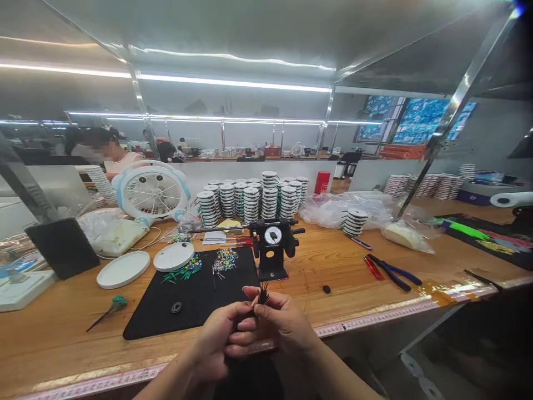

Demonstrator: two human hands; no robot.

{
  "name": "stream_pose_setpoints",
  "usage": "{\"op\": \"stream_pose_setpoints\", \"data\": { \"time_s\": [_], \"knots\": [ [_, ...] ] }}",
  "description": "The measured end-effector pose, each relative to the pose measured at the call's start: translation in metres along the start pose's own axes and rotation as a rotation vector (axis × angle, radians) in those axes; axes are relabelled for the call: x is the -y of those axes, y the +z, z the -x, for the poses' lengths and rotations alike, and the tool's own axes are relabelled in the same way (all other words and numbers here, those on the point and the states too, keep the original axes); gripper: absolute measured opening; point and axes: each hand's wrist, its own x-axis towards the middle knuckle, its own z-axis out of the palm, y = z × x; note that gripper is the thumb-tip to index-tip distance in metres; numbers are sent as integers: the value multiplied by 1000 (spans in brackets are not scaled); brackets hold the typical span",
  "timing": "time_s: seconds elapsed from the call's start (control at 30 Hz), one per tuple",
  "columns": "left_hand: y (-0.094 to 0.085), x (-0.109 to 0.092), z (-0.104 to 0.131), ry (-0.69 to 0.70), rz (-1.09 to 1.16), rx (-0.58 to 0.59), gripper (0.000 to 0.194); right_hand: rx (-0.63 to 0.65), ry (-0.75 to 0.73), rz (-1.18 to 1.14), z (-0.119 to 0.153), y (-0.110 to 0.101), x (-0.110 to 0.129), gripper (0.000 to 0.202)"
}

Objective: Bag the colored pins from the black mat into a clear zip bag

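My left hand and my right hand meet at the front edge of the table. Between their fingertips stands a small bundle of thin black strands, its tips fanned upward. Both hands are closed in a pinch around its lower part, which the fingers hide. Just beyond lies a black mat with a pile of coloured beads, green pieces and a dark ring. A black device with a round dial stands directly behind my hands.
White spools stand stacked at the back, near a white fan. Round white lids lie left; a green-tipped bundle is nearby. Blue-handled pliers and red-handled cutters lie right. A measuring tape runs along the edge.
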Motion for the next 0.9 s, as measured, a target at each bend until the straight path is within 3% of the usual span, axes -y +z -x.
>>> {"op": "stream_pose_setpoints", "data": {
  "time_s": [0.13, 0.27, 0.5, 0.67, 0.8, 0.9],
  "knots": [
    [-1, 9, -4, 52, 18, -72, 21, 41, 52, -54, 1, 3, -6, 46],
    [-2, 13, -6, 134, 18, -137, 14, 16, 7, -27, 2, 6, -11, 42],
    [0, 17, -9, 160, 130, -74, 9, -53, -106, 78, 2, 12, -12, 41],
    [3, 18, -10, 173, 107, -81, 35, -159, -95, 137, 0, 13, -15, 39],
    [-2, 18, -12, 349, 36, -164, 11, -208, -162, 267, -3, 11, -17, 36],
    [-6, 18, -11, 425, -43, -175, 14, -183, -107, 267, -5, 10, -15, 36]
  ]
}}
